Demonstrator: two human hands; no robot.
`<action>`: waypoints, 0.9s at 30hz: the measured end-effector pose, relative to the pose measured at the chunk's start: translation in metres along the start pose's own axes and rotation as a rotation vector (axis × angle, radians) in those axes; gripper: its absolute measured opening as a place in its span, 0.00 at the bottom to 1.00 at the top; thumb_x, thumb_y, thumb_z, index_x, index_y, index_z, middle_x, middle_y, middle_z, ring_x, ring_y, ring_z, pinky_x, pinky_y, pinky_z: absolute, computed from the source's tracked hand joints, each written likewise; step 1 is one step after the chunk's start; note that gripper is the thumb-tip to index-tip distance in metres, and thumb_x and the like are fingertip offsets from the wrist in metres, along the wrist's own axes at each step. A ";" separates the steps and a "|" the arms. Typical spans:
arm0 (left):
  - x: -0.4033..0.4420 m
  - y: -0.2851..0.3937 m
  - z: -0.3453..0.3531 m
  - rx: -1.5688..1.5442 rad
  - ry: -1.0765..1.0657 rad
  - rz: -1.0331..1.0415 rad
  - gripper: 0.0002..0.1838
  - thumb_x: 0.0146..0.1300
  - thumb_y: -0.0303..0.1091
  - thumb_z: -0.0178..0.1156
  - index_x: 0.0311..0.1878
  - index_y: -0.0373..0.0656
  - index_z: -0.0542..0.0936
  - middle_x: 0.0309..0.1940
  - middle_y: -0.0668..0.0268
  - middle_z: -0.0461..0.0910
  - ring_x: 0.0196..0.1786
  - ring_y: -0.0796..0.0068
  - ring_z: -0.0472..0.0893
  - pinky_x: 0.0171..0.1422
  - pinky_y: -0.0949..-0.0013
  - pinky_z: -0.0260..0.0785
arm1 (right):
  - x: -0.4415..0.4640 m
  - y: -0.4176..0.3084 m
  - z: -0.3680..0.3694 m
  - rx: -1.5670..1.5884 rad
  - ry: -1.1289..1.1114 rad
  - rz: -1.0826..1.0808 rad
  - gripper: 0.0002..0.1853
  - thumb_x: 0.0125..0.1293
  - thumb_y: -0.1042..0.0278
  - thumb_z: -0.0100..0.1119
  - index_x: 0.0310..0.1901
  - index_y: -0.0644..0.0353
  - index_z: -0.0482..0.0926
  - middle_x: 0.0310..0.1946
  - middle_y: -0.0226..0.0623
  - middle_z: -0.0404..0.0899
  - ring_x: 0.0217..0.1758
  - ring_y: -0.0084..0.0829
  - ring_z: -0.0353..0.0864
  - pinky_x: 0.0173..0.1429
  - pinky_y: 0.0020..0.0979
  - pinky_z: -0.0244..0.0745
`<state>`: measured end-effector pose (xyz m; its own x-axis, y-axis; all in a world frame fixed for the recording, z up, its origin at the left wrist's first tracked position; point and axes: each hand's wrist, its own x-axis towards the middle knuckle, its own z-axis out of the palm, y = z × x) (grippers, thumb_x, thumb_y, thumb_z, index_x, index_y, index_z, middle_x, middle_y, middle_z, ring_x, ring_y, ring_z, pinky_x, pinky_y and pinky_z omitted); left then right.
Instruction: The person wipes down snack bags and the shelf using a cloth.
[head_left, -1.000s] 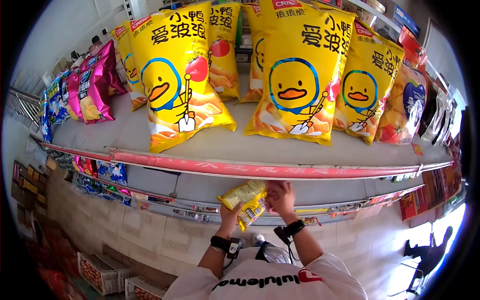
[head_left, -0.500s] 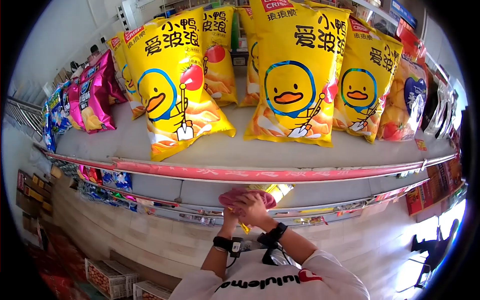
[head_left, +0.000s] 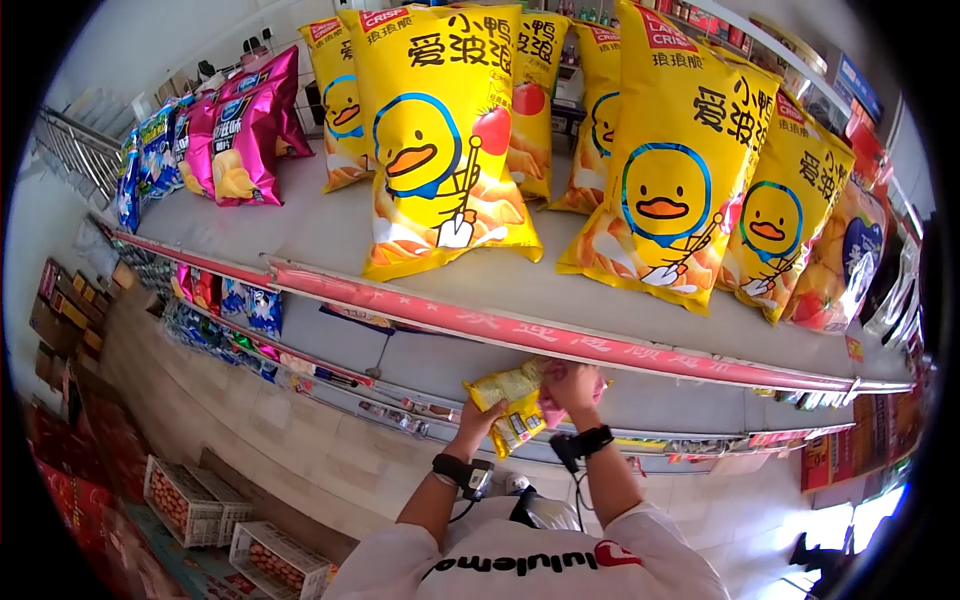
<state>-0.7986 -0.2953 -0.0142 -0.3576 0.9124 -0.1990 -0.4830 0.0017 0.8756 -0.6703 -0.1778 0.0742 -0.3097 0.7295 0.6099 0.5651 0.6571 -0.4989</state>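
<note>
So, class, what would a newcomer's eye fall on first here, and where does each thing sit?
Probably the big yellow duck-faced bags, standing across the upper shelf, with shiny magenta bags at the picture's left. Next, below the red shelf edge, the left hand holds a smaller yellow packet and the right hand a pink cloth.

One head-worn view: we look forward and down, wide and round, from near the red shelf strip (head_left: 560,337). Above it we cover the upper shelf (head_left: 310,220); below it, the left hand (head_left: 478,420), the right hand (head_left: 575,388) and the floor (head_left: 330,440).
</note>
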 end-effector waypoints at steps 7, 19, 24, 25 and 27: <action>0.002 -0.014 -0.014 0.078 0.042 0.030 0.23 0.52 0.26 0.56 0.52 0.39 0.64 0.46 0.66 0.70 0.48 0.77 0.71 0.48 0.73 0.66 | -0.045 -0.051 0.045 0.070 -0.417 -0.405 0.14 0.34 0.67 0.56 0.29 0.49 0.79 0.35 0.27 0.75 0.48 0.31 0.69 0.53 0.39 0.58; 0.001 -0.012 -0.001 0.047 0.046 0.038 0.21 0.52 0.28 0.60 0.48 0.36 0.67 0.41 0.63 0.73 0.40 0.77 0.74 0.44 0.75 0.69 | 0.002 0.057 0.007 0.337 -0.436 0.585 0.03 0.44 0.70 0.55 0.24 0.55 0.76 0.19 0.35 0.73 0.20 0.37 0.71 0.27 0.37 0.68; -0.001 -0.004 0.001 -0.029 0.072 0.007 0.20 0.52 0.28 0.60 0.48 0.37 0.67 0.41 0.64 0.73 0.41 0.76 0.74 0.44 0.74 0.69 | -0.038 -0.009 0.002 0.187 -0.090 -0.111 0.13 0.33 0.71 0.58 0.28 0.52 0.77 0.33 0.32 0.74 0.36 0.37 0.71 0.44 0.38 0.64; 0.000 0.001 -0.002 0.024 0.079 -0.094 0.20 0.52 0.29 0.59 0.48 0.38 0.67 0.41 0.65 0.73 0.42 0.77 0.73 0.44 0.74 0.68 | -0.051 -0.020 0.004 0.166 -0.156 -0.192 0.15 0.32 0.71 0.58 0.29 0.51 0.78 0.36 0.30 0.74 0.40 0.36 0.70 0.47 0.38 0.62; 0.000 0.000 -0.008 0.095 0.076 -0.204 0.19 0.53 0.30 0.58 0.49 0.38 0.68 0.41 0.66 0.72 0.42 0.77 0.73 0.44 0.74 0.67 | -0.078 -0.036 0.010 0.108 -0.338 -0.401 0.17 0.32 0.71 0.58 0.31 0.49 0.78 0.36 0.27 0.74 0.41 0.33 0.70 0.48 0.38 0.61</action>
<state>-0.8046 -0.2980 -0.0179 -0.3207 0.8560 -0.4055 -0.4754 0.2248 0.8506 -0.6738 -0.2561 0.0387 -0.7241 0.4260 0.5423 0.2757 0.8996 -0.3386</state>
